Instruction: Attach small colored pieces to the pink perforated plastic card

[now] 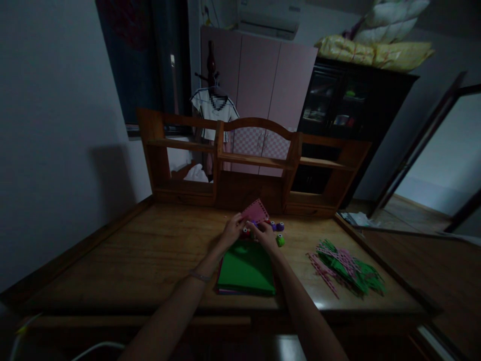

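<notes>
A pink paper sheet [255, 210] with a row of dark holes along its edges is gripped by my left hand [233, 228], tilted up above the desk. My right hand [265, 234] is closed at the sheet's lower edge around a small purple craft punch [254, 223], mostly hidden by the fingers. Around the hands lie more small punches: a red one [246, 232], a purple one [280, 226] and a green one [280, 240]. Below my wrists lies a stack of coloured sheets with a green sheet [246, 271] on top.
On the right of the wooden desk [150, 260] lies a loose pile of green and pink punched strips [345, 265]. A wooden shelf unit [255, 161] rises along the desk's back edge. A wall [56, 150] borders the left side.
</notes>
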Demonstrator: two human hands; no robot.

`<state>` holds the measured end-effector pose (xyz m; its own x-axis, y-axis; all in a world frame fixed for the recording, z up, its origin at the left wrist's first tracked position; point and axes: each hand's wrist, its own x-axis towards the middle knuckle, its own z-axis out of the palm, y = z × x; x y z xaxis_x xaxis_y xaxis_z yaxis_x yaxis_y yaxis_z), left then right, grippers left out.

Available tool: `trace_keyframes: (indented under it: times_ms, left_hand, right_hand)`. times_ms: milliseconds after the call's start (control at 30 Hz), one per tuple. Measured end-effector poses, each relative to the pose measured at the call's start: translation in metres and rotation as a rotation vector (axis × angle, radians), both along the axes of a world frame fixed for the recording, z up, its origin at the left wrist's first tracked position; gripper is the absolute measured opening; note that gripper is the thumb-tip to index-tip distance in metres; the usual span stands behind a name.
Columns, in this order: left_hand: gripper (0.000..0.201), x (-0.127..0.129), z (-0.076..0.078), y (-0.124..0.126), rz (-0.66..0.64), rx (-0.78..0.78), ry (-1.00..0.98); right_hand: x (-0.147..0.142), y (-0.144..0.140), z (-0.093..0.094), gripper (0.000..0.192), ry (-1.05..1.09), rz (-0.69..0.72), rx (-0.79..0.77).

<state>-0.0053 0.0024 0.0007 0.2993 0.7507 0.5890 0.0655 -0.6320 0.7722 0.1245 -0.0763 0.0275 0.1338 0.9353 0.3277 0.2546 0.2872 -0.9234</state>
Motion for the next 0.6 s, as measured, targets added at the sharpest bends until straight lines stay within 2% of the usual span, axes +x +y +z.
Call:
trace_keyframes:
  times_ms: [200,600]
  left_hand:
    - [0.036,0.0004,-0.0003,0.0011,0.005,-0.008,0.002]
    - [0.028,-0.0019,-0.0023,0.0031,-0.02,0.042,0.027]
  right_hand:
    - [0.0006,0.0018,0.0003,0.047,-0.065,-0.049,0.03]
    - [0.0048,0.0057,-0.0075,0.046,-0.031,0.023,-0.006]
